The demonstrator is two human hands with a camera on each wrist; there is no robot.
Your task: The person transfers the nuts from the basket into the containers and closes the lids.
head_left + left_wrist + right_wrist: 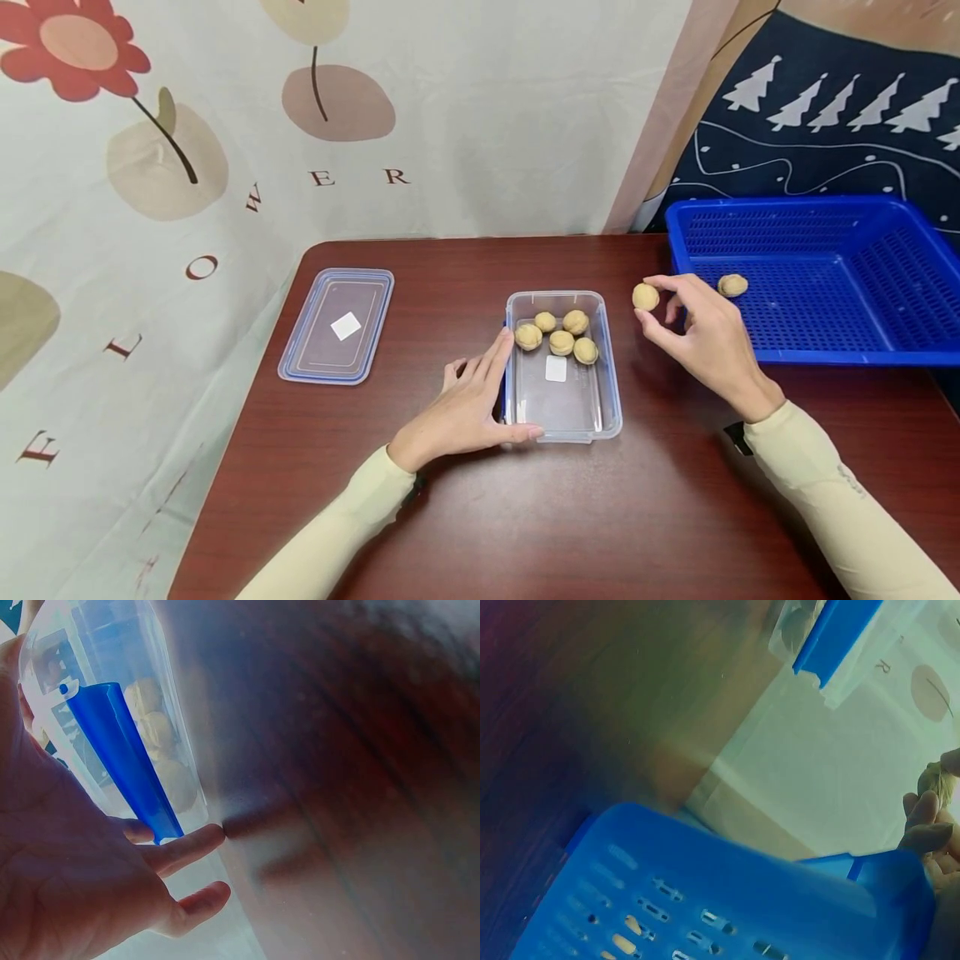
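Note:
Between thumb and fingertips, my right hand (701, 333) pinches a walnut (646, 297) in the air, between the basket and the clear box. The transparent plastic box (566, 408) stands on the table with several walnuts (561, 342) grouped in its far half. My left hand (468, 408) rests along the box's left side, its fingers straight at the side wall and the thumb over the near rim. A blue side latch (124, 757) hangs by that hand in the left wrist view. One more walnut (732, 285) lies in the blue basket (847, 357), just beyond my right hand.
A clear lid with a blue seal (322, 367) lies flat at the table's left. The blue basket takes up the right end of the table. A printed cloth (480, 125) hangs behind the brown table (450, 525).

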